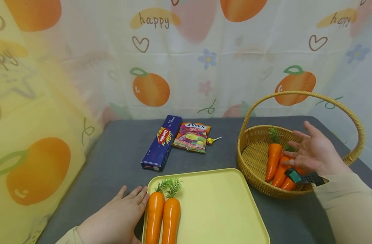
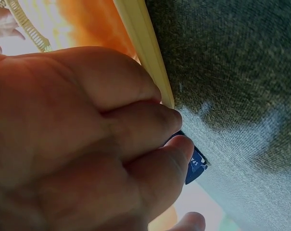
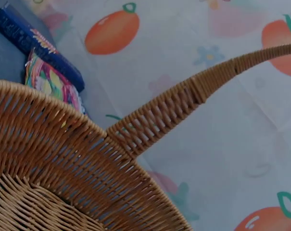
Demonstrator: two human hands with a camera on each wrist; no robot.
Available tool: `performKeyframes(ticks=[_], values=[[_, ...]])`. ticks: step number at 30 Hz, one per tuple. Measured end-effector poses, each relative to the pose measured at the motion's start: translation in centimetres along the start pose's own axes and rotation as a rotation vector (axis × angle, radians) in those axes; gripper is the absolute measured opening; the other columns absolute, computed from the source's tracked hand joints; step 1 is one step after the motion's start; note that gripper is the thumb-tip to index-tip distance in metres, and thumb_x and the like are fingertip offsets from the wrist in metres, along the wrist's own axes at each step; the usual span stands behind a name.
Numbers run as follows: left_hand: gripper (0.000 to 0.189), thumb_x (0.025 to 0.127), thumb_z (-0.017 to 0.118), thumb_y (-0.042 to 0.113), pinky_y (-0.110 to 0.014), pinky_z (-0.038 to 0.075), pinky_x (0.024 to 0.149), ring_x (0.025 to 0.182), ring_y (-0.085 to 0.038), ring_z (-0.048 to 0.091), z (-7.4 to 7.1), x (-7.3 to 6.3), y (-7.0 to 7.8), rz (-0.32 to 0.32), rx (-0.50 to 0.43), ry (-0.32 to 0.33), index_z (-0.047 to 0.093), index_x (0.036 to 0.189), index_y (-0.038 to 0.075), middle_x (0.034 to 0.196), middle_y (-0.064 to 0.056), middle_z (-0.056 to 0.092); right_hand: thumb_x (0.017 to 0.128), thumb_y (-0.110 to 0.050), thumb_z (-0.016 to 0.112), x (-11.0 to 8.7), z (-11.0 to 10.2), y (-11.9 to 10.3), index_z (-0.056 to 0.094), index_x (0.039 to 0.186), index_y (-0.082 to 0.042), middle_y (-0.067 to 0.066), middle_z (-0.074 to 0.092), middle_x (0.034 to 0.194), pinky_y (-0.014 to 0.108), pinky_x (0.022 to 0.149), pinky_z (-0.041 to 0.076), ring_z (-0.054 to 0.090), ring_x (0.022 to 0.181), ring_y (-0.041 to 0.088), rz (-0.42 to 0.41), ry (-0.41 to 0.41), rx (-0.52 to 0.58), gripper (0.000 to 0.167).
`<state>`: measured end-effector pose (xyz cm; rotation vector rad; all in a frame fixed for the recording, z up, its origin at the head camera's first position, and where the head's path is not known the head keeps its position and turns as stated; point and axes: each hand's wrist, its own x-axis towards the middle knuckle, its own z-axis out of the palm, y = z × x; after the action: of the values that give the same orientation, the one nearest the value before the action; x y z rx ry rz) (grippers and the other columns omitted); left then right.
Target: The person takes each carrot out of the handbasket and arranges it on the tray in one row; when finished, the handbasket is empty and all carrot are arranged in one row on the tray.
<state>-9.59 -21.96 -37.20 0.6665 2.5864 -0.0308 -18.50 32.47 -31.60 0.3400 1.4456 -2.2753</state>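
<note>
one right hand (image 1: 315, 152) spreads its fingers (image 1: 301, 134) over the basket (image 1: 253, 157).

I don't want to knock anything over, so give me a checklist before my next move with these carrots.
1. Right grip free: ok, open over the basket, holding nothing.
2. Basket carrots present: ok, at least three.
3. Right grip touching a carrot: cannot tell; fingers overlap them in the head view.
4. Handle out of the way: not ok, it arches over the basket.
5. Room on the tray: ok, the two tray carrots lie along its left side, with bare surface to their right.
6. Left grip at the tray: ok, fingers at its left rim.
</note>
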Motion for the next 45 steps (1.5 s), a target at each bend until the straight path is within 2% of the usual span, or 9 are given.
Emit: performKeyframes(ticks=[5,15,25,32,34,37,39,43,45], values=[[0.139,0.064,0.085,0.090,-0.077,0.021,0.129,0.164,-0.040,0.038,-0.1,0.1,0.0,-0.008,-0.007,-0.012,0.048,0.166,0.003,0.176,-0.017,0.042,0.106,-0.081,0.016,1.4,0.3,-0.1,-0.045,0.158,-0.036,-0.001,-0.058,0.163,0.066,0.131,-0.017,-0.047,0.156,0.037,0.018,0.008,-0.020,0.092],[0.139,0.065,0.083,0.092,-0.079,0.021,0.128,0.164,-0.040,0.039,0.2,-0.3,-0.1,0.005,-0.024,0.017,0.049,0.166,0.003,0.176,-0.017,0.042,0.108,-0.077,0.017,4.1,2.2,0.5,-0.041,0.162,-0.022,0.010,-0.043,0.172,0.067,0.134,-0.011,-0.035,0.162,0.045,0.078,0.028,-0.241,0.097],[0.139,0.065,0.083,0.092,-0.081,0.017,0.128,0.165,-0.038,0.037,-0.1,-0.1,0.1,-0.025,-0.028,-0.024,0.047,0.167,0.005,0.177,-0.015,0.041,0.111,-0.071,0.021,5.4,5.4,2.3,-0.028,0.172,-0.016,0.020,-0.025,0.182,0.067,0.134,0.018,-0.007,0.170,0.051,0.103,0.020,-0.381,0.096],[0.136,0.066,0.087,0.087,-0.081,0.016,0.128,0.166,-0.037,0.036,0.0,0.0,0.1,-0.030,-0.021,-0.018,0.047,0.168,0.006,0.177,-0.013,0.041,0.115,-0.062,0.019,6.2,5.4,2.8,-0.031,0.171,-0.015,0.026,-0.020,0.182,0.051,0.105,0.043,0.008,0.168,0.054,0.153,-0.032,-0.481,0.089],[0.136,0.065,0.088,0.086,-0.082,0.016,0.128,0.165,-0.038,0.036,0.0,-0.1,0.2,-0.029,-0.018,-0.012,0.048,0.167,0.005,0.177,-0.014,0.041,0.116,-0.059,0.023,6.4,5.3,2.9,-0.017,0.175,-0.014,0.033,0.007,0.180,0.045,0.100,0.048,0.034,0.158,0.048,0.168,-0.048,-0.488,0.084],[0.137,0.065,0.088,0.087,-0.082,0.015,0.128,0.165,-0.039,0.036,-0.1,-0.1,0.2,-0.034,-0.030,-0.016,0.047,0.167,0.005,0.177,-0.014,0.040,0.118,-0.048,0.034,6.5,5.2,3.0,0.008,0.170,-0.011,0.018,0.051,0.149,0.038,0.092,0.056,0.060,0.124,0.027,0.162,-0.058,-0.490,0.069],[0.138,0.065,0.087,0.087,-0.082,0.014,0.128,0.165,-0.039,0.036,-0.2,-0.1,0.3,-0.039,-0.040,-0.021,0.047,0.167,0.005,0.177,-0.014,0.040,0.119,-0.036,0.043,6.5,5.2,3.0,0.011,0.169,-0.011,0.000,0.055,0.125,0.037,0.088,0.059,0.062,0.105,0.015,0.147,-0.053,-0.489,0.064],[0.138,0.065,0.087,0.088,-0.082,0.014,0.128,0.165,-0.039,0.036,-0.2,0.0,0.3,-0.047,-0.045,-0.032,0.047,0.168,0.005,0.177,-0.013,0.040,0.117,-0.017,0.050,6.3,5.3,3.0,-0.020,0.175,-0.014,-0.003,0.053,0.121,0.035,0.085,0.056,0.062,0.095,0.010,0.098,-0.056,-0.525,0.092],[0.138,0.065,0.086,0.088,-0.082,0.014,0.128,0.165,-0.039,0.036,-0.2,-0.1,0.3,-0.045,-0.044,-0.031,0.047,0.168,0.005,0.177,-0.013,0.040,0.116,-0.014,0.052,6.2,5.5,2.9,-0.019,0.176,-0.016,-0.004,0.056,0.118,0.034,0.082,0.056,0.063,0.090,0.010,0.075,-0.057,-0.533,0.093]])
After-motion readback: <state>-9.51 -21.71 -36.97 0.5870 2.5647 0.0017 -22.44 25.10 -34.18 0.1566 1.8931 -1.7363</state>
